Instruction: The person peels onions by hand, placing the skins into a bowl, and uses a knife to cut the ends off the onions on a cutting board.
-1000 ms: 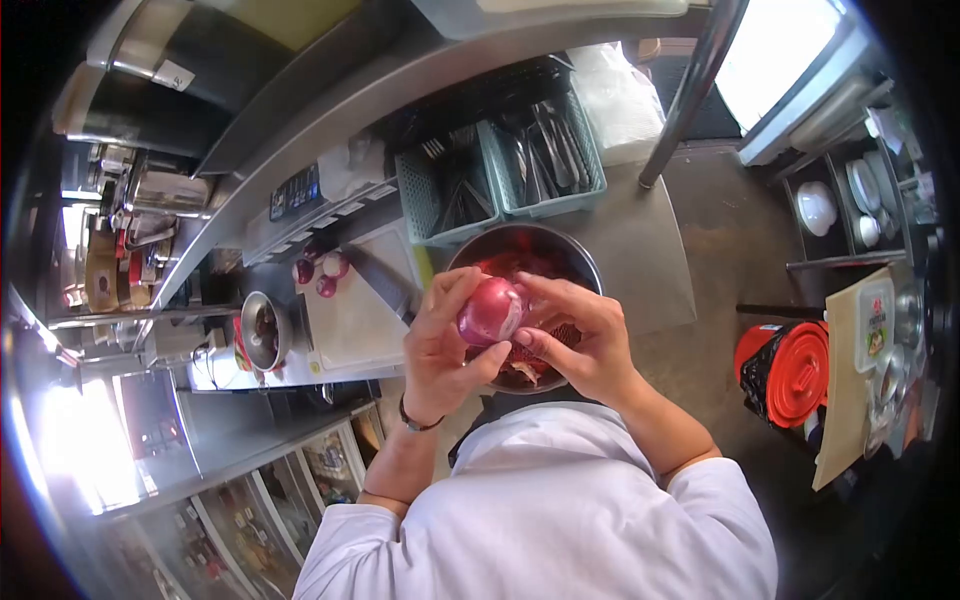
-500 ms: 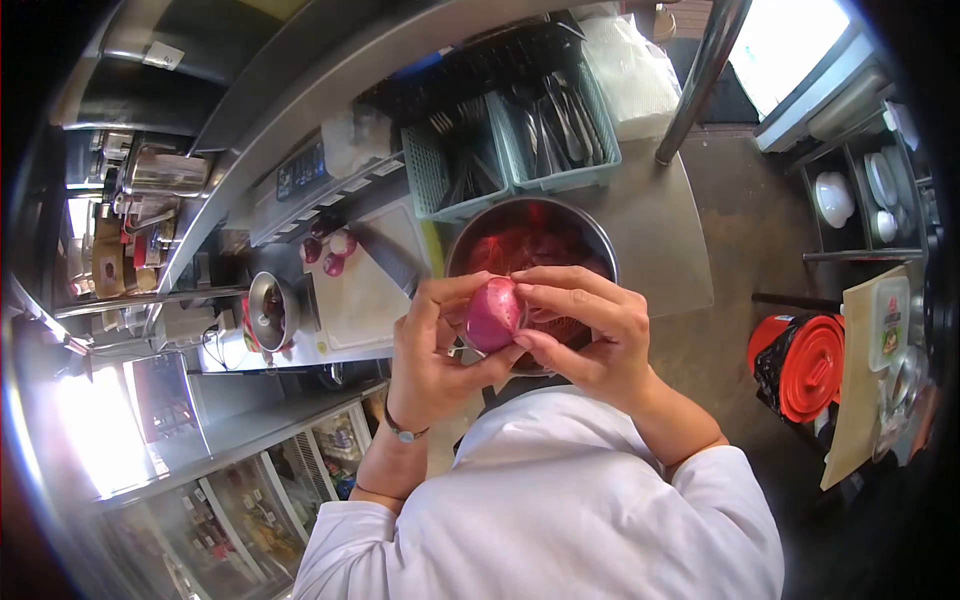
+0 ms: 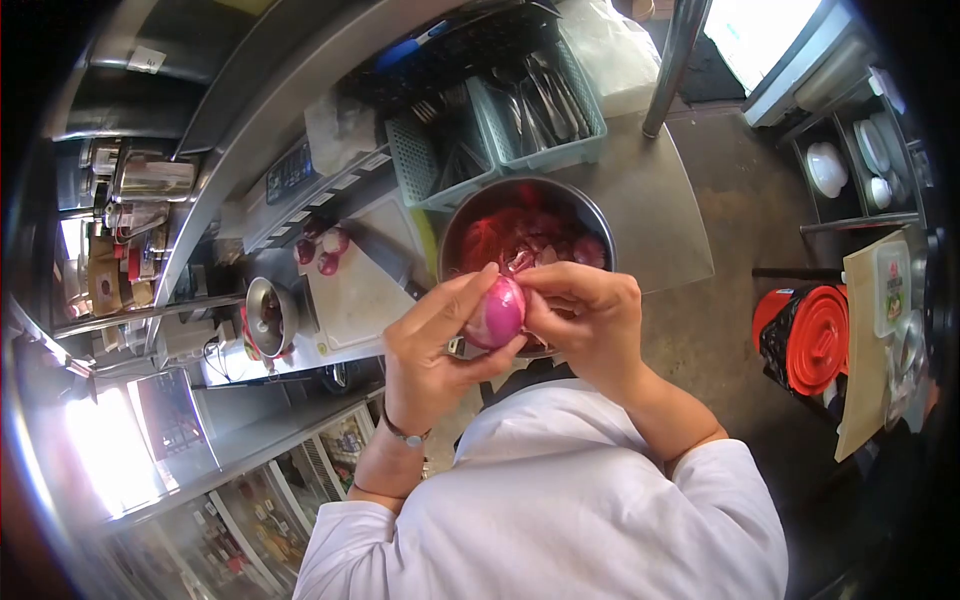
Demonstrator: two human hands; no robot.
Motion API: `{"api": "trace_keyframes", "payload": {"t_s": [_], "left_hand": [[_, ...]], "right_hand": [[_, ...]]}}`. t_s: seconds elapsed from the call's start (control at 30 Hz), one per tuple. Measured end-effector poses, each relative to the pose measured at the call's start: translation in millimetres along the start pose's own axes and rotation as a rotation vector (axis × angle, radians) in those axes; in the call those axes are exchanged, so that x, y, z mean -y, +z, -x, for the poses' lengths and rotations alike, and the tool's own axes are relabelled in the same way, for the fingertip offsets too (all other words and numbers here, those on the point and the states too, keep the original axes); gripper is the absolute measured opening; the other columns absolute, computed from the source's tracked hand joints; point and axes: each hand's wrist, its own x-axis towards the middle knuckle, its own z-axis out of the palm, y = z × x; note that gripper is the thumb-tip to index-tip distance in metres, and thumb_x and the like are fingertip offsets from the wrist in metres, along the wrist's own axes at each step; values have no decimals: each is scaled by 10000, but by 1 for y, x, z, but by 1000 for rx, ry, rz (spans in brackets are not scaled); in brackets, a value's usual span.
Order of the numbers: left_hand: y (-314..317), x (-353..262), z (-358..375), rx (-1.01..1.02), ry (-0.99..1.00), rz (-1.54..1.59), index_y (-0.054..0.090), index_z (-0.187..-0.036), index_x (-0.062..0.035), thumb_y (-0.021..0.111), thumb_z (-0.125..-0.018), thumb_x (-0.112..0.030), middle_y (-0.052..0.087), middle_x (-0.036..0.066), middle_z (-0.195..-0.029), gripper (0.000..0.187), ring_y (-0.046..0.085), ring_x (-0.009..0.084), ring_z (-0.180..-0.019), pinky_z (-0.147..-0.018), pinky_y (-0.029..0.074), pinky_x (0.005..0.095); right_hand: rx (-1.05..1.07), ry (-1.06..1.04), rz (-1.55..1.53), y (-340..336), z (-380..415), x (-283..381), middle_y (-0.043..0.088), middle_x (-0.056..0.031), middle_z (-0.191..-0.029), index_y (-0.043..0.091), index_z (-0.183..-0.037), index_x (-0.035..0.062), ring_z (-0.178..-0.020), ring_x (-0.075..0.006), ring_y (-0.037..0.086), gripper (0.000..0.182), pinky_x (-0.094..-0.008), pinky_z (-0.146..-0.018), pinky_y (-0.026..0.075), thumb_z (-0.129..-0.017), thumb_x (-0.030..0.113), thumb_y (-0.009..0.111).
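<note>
A shiny purple-pink red onion (image 3: 497, 315) is gripped between the thumb and fingers of my left hand (image 3: 422, 335), above the near rim of a steel bowl (image 3: 611, 235). My right hand (image 3: 592, 310) pinches at the onion's right side, thumb and fingertips pressed close together. Whether a strip of skin lies between those fingertips is too small to tell. Inside the bowl are reddish onion skins (image 3: 515, 235) and what looks like another onion at its right side.
Left of the bowl, a white cutting board (image 3: 350, 300) carries a knife (image 3: 385, 260) and several red onions (image 3: 328, 263). Cutlery baskets (image 3: 550, 160) stand behind the bowl. Further left is a small metal bowl (image 3: 285, 315). A red lidded bin (image 3: 818, 345) stands at right.
The onion has turned in my left hand and shows a smoother, shinier side. My right fingers have drawn together into a pinch at its side. More of the bowl's contents shows.
</note>
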Motion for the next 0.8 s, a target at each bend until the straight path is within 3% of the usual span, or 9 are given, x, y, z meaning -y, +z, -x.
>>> {"api": "trace_keyframes", "payload": {"t_s": [0.03, 0.1, 0.13, 0.2, 0.33, 0.4, 0.47, 0.6, 0.8], "left_hand": [[1, 2, 1, 0, 1, 1, 578, -1267, -33, 797, -688, -18, 628, 111, -1131, 619, 613, 168, -1008, -859, 513, 297], [6, 11, 4, 0, -252, 490, 525, -1315, -16, 786, -734, -38, 619, 122, -1173, 637, 605, 181, -1040, -882, 509, 316], [7, 14, 5, -3, -250, 488, 525, -1315, -16, 786, -734, -38, 619, 122, -1173, 637, 605, 181, -1040, -882, 509, 316], [9, 21, 11, 19, -324, 946, 453, -1365, -2, 776, -766, -62, 597, 141, -1210, 683, 580, 178, -1094, -934, 482, 312], [14, 29, 17, 101, -275, 1079, 391, -1408, -31, 763, -786, -120, 525, 188, -1301, 731, 545, 220, -1161, -979, 462, 350], [17, 23, 14, 35, -228, 1275, 378, -1420, -67, 735, -816, -154, 430, 225, -1378, 707, 518, 292, -1203, -989, 463, 411], [17, 29, 17, 55, -218, 1356, 383, -1420, -99, 717, -832, -159, 379, 235, -1406, 679, 508, 319, -1213, -982, 468, 436], [18, 40, 21, 117, -109, 1491, 439, -1388, -170, 696, -848, -143, 317, 240, -1441, 599, 455, 333, -1267, -1005, 448, 443], [18, 38, 18, 85, -42, 1301, 517, -1310, -177, 713, -825, -95, 304, 225, -1460, 529, 354, 320, -1344, -1052, 391, 413]], "right_hand": [[1, 15, -77, 0, 0, -4, 710, -119, -853, 691, -932, -50, -779, -145, 695, 147, -245, -714, 564, -798, 7, 676], [7, -8, -82, -4, 2, -5, 706, -114, -865, 690, -940, -48, -787, -145, 695, 145, -246, -718, 566, -804, 1, 672], [14, -33, -89, -5, 1, -6, 702, -109, -876, 689, -947, -46, -796, -145, 694, 144, -248, -722, 568, -811, -5, 667], [53, -79, -95, -9, 1, -5, 691, -106, -910, 685, -973, -40, -809, -150, 694, 163, -249, -725, 570, -814, -9, 670], [116, -157, -152, -15, 1, -2, 653, -95, -993, 668, -1043, -26, -869, -164, 690, 235, -249, -748, 572, -810, -10, 691], [110, -159, -188, -15, 2, 0, 650, -96, -988, 668, -1048, -22, -874, -165, 687, 253, -250, -749, 567, -799, -2, 706], [105, -160, -228, -17, 3, 1, 646, -97, -983, 668, -1053, -17, -879, -166, 684, 271, -250, -750, 563, -788, 5, 721], [150, -284, 38, -19, 3, 3, 637, -110, -969, 677, -1055, -15, -795, -144, 646, 333, -241, -684, 537, -741, 46, 773], [117, -326, 19, -8, 5, 6, 636, -89, -934, 690, -1035, 19, -752, -150, 627, 356, -254, -624, 514, -714, 113, 812]]}}
